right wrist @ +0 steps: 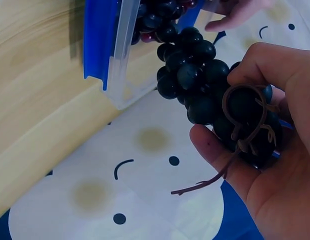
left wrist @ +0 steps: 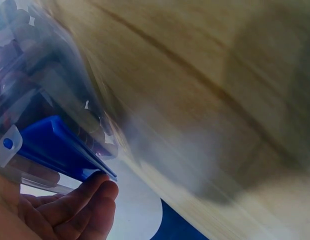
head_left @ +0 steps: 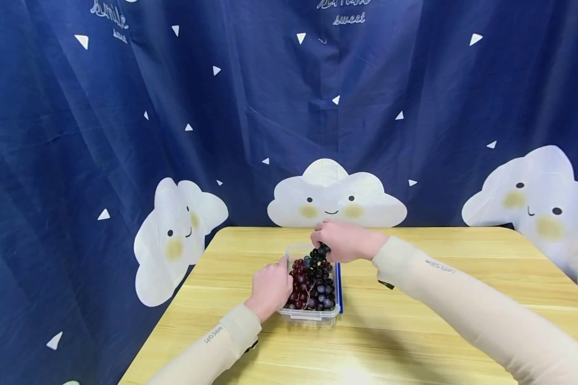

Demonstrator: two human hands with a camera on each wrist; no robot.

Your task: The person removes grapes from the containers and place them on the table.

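Observation:
A clear plastic container [head_left: 313, 315] with blue side flaps stands on the table, filled with bunches of red grapes [head_left: 297, 286] and dark purple grapes [head_left: 324, 291]. My left hand [head_left: 271, 286] grips its left side. In the left wrist view, curled fingers [left wrist: 97, 192] meet the lower edge of a blue locking flap [left wrist: 57, 147]. Over the container's far end, my right hand [head_left: 342, 240] holds a bunch of black grapes [right wrist: 190, 75]. Its brown stem [right wrist: 210, 181] curls across the palm side in the right wrist view, and the bunch's lower end overlaps the container.
The light wooden table [head_left: 438, 321] extends on both sides of the container. Behind its far edge hangs a dark blue curtain [head_left: 250, 107] printed with smiling white clouds [head_left: 332, 200] and small triangles.

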